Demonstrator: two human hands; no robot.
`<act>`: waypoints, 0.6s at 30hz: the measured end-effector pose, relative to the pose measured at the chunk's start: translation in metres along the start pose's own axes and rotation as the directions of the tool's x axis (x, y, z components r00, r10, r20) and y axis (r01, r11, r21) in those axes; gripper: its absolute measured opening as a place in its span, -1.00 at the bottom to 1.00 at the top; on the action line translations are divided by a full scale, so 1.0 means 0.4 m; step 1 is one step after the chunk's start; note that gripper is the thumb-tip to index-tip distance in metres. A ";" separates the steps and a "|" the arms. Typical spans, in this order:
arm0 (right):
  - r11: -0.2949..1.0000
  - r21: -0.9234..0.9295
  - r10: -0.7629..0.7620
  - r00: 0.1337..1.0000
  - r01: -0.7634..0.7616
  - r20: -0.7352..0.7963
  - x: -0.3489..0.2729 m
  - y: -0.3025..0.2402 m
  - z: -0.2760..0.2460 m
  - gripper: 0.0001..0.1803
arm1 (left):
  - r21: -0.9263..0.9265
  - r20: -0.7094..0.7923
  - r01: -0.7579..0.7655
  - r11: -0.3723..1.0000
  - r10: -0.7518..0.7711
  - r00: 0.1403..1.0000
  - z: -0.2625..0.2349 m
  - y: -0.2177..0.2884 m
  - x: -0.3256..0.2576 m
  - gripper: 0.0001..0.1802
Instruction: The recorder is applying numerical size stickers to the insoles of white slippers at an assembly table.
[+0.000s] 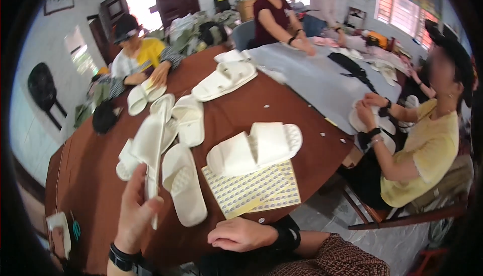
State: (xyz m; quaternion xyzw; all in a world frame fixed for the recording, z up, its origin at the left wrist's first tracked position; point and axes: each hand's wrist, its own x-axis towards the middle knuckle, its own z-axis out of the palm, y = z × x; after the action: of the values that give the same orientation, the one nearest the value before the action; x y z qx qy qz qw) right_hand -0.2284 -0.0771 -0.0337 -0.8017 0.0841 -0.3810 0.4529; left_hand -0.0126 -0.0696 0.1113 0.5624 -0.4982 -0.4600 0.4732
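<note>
In my left hand is a white slipper, tilted up on its edge with fingers and thumb around the heel end. Close to me, my right hand rests at the table's near edge, its fingers curled; whatever they might hold is hidden. Between the hands a single white slipper lies flat, strap upward. Farther right, a white slipper pair lies across the top of a yellowish sheet of small stickers. Beyond my left hand more white slippers are grouped together.
The brown-covered table carries another slipper pair and small white bits. A person across the table handles slippers; another in a yellow top sits at right. A grey-blue table adjoins. Teal scissors lie far left.
</note>
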 end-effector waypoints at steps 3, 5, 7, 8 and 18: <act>0.999 -0.022 -0.046 0.999 0.045 -0.026 -0.006 0.003 0.010 -0.90 | -0.047 0.061 0.003 0.999 -0.001 0.998 0.021 -0.088 0.052 -0.08; 0.999 -0.019 -0.046 0.998 0.046 -0.037 -0.008 0.010 0.018 -0.90 | -0.060 0.102 0.009 0.998 -0.003 0.995 0.041 -0.110 0.074 -0.08; 0.999 0.020 -0.046 0.998 0.048 -0.052 -0.007 0.010 0.019 -0.89 | -0.087 0.116 0.061 0.994 -0.051 0.992 0.051 -0.131 0.094 -0.06; 0.999 0.009 -0.045 0.998 0.045 -0.053 -0.007 0.007 0.018 -0.89 | -0.109 0.121 0.119 0.987 -0.106 0.987 0.056 -0.141 0.102 -0.05; 0.999 -0.024 -0.031 1.000 0.031 -0.005 -0.001 0.007 0.012 -0.89 | -0.106 0.128 0.108 0.989 -0.094 0.987 0.088 -0.170 0.114 0.01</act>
State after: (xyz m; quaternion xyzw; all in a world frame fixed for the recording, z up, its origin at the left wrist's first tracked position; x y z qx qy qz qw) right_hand -0.2247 -0.0753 -0.0379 -0.8071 0.0774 -0.3891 0.4372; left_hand -0.0353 -0.1137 0.0372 0.5301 -0.4706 -0.5444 0.4486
